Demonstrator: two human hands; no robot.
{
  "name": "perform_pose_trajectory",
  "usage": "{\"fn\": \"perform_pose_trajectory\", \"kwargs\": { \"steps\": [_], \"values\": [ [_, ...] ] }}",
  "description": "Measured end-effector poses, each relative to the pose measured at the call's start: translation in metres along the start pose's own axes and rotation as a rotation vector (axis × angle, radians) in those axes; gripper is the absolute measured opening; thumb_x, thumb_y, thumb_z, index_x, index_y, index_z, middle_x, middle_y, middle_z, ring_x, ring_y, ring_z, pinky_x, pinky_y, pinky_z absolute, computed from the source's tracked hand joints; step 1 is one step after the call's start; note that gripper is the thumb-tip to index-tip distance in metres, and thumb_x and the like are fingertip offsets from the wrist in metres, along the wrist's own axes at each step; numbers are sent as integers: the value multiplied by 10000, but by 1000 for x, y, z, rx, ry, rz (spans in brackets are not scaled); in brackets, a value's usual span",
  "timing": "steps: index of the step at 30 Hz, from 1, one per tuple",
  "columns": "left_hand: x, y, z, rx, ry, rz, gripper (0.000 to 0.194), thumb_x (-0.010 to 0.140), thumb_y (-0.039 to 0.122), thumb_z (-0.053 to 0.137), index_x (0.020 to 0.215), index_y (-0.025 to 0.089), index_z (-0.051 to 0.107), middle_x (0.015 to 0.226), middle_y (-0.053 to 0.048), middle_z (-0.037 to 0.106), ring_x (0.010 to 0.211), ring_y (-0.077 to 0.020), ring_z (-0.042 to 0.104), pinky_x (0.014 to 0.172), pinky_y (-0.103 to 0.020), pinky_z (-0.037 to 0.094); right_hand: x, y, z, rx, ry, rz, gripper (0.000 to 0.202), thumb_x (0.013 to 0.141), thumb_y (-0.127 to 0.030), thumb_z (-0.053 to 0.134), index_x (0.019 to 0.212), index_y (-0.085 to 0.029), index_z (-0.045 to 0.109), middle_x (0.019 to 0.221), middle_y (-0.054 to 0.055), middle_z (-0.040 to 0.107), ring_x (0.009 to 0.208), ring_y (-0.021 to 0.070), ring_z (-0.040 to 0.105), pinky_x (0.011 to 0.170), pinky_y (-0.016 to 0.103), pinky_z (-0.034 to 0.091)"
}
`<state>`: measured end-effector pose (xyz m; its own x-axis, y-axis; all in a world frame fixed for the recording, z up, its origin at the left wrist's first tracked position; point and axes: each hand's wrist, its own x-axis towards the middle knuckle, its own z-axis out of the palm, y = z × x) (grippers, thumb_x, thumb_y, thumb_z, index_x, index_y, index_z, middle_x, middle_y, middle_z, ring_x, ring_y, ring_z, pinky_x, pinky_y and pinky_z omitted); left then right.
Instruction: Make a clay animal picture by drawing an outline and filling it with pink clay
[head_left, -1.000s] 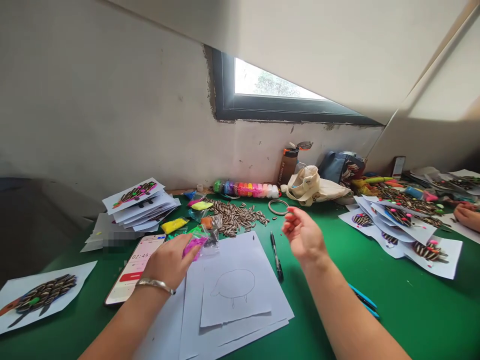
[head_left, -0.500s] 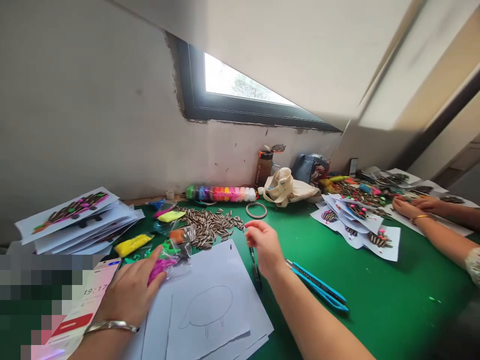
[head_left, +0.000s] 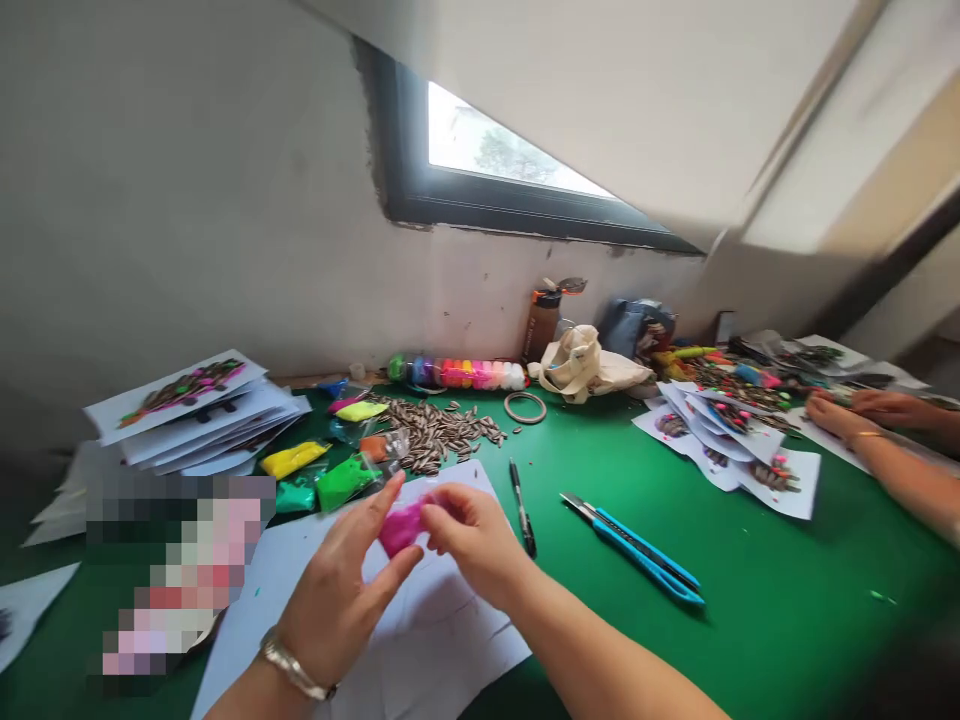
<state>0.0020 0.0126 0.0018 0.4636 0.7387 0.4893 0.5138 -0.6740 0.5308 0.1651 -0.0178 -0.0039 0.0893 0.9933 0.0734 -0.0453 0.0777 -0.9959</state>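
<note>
Paper [head_left: 37, 610] juts in at the far left edge, and further back a stack of sheets [head_left: 217, 424] leans, its top one bearing a seed picture. Next come bags of yellow clay [head_left: 294, 459] and green clay [head_left: 345, 484], the green one just beyond the left hand [head_left: 337, 565]. That hand, with a silver bangle [head_left: 294, 668] at the wrist, has its thumb and index finger parted only by the width of the magenta clay [head_left: 401, 527], index along the upper left side, thumb under the lower edge. The clay sits between the two hands, above the white sheets [head_left: 409, 670]; whether a bag wraps it, I cannot tell. From the other side, the right hand [head_left: 472, 540] pinches its right end between thumb and bent forefinger, the remaining fingers curled in. Striped seeds [head_left: 439, 435] lie heaped behind the hands. Just right of the sheets is a black pen [head_left: 523, 508], then a blue cutter [head_left: 637, 555] on the green table [head_left: 757, 620], and at the far right a co-worker's hand [head_left: 834, 416] rests over paper
</note>
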Motion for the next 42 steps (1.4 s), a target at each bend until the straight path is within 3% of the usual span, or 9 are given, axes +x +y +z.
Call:
{"fn": "perform_pose_trajectory", "kwargs": {
  "steps": [3,5,9,14,25,31,35,40,42],
  "values": [
    [-1,3,-3,-182,-151,-232,481,826,419,574,1272,241,537,1055,-45,694,840,-192,666,736,-296,552,2,-1,-7,185,-78,86,252,779,-407,647,829,-161,623,690,-10,574,584,107,530,577,242,437],
    [0,4,-4,-287,-164,-336,449,792,417,595,1193,216,601,1049,-54,698,855,-198,667,747,-297,558,2,-2,-12,227,-86,113,321,766,-419,667,972,-180,607,716,-12,588,596,113,544,591,254,451],
    [3,1,-5,-403,-163,-475,457,749,436,626,1139,198,627,1077,-71,690,907,-229,660,793,-343,555,-2,-4,-22,94,53,10,314,806,-386,635,1064,-214,585,822,11,611,701,131,551,639,256,456],
    [3,-1,-5,-401,-156,-487,472,741,453,624,1130,186,631,1067,-83,686,907,-241,652,792,-367,552,-6,-5,-26,-171,66,-102,168,838,-332,587,922,-202,653,882,39,635,761,151,560,672,258,452],
    [4,-3,-7,-191,-83,-322,389,740,480,622,1055,259,680,1044,-40,711,899,-235,675,745,-309,575,-6,-9,-18,-339,54,-285,147,785,-185,593,922,-207,644,915,36,601,736,136,562,684,265,462],
    [1,-12,-2,-73,-46,-200,381,727,537,623,1032,320,695,1043,-5,716,926,-257,674,796,-332,567,-2,-6,-17,-397,49,-138,36,740,-218,658,723,-205,629,861,13,611,817,152,565,689,258,435],
    [2,-10,-3,-155,-93,-319,420,705,547,643,1052,315,684,1077,-18,701,957,-270,662,789,-346,572,0,-5,-15,-299,37,-97,51,715,-186,670,743,-210,635,859,8,605,837,157,559,706,265,427],
    [8,-4,-7,-580,-217,-533,518,681,523,700,1127,265,646,1069,-49,697,992,-269,640,803,-325,560,-3,-10,-16,81,-28,-112,104,710,-287,716,721,-212,645,1005,31,573,931,174,557,765,283,454],
    [10,-3,-6,-716,-241,-603,521,687,495,720,1142,255,634,1011,-49,705,904,-233,650,733,-291,563,-4,-12,-16,221,-83,-70,172,681,-345,755,717,-212,651,1044,35,559,933,177,556,767,290,468]
  ]
}}
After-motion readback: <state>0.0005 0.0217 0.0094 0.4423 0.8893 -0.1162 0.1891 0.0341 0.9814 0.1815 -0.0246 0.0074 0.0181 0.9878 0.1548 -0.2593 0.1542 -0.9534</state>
